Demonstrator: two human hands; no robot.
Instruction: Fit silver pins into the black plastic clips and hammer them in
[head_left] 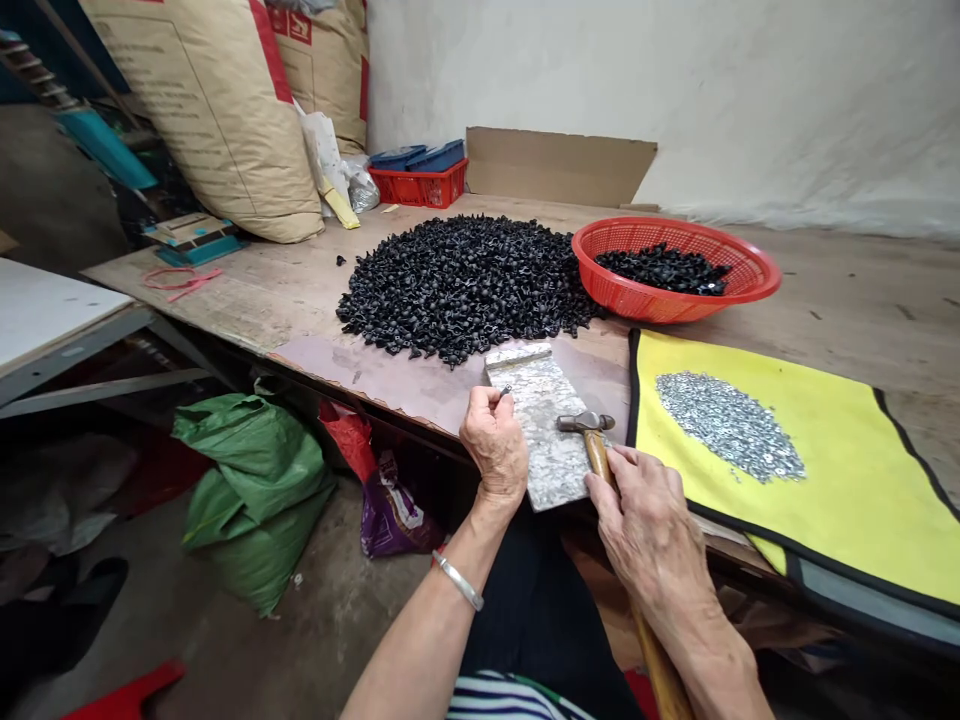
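My left hand (495, 445) pinches a tiny dark part (506, 390) between thumb and forefinger, just above a speckled stone slab (536, 425). My right hand (649, 515) is closed around the wooden handle of a small hammer (598, 452). The steel hammer head (585, 422) rests on or just over the slab's right side. Beyond the slab lies a large heap of small black plastic parts (465, 285). More of them sit in a red plastic basket (742, 265). Silvery metal bits (727, 425) lie spread on a yellow mat (825, 500) to my right.
The wooden workbench (300, 290) has a mauve sheet (352, 375) along its front edge. Kraft sacks (225, 110) and a red crate (416, 185) stand at the back. A green sack (251, 490) sits on the floor below the bench, left of my knees.
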